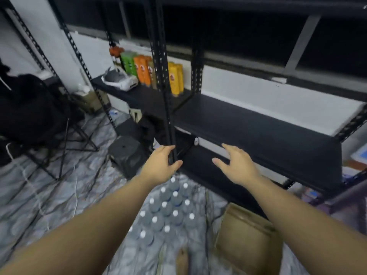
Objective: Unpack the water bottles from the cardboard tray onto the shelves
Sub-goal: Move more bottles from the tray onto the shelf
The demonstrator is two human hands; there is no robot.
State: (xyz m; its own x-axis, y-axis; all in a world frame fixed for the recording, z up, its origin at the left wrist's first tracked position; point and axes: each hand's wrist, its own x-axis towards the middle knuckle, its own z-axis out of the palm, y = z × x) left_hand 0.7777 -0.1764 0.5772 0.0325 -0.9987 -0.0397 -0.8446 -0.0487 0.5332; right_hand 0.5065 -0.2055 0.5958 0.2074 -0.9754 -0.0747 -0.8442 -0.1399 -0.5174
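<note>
Several clear water bottles [166, 209] with white caps stand packed together on the floor below my arms. A brown cardboard tray [248, 241] lies on the floor to their right. Both arms reach forward over the bottles. My left hand [160, 165] is open, fingers spread, right at the black upright post of the shelving [168, 116]. My right hand [236, 165] is open too, hovering in front of the bare black shelf [258, 128]. Neither hand holds anything.
Green, orange and yellow cartons [143, 70] and a white headset [119, 80] sit on the left shelf. A black folding chair with a dark bag [29, 116] stands at left. A dark box [127, 153] and loose cables lie on the marbled floor.
</note>
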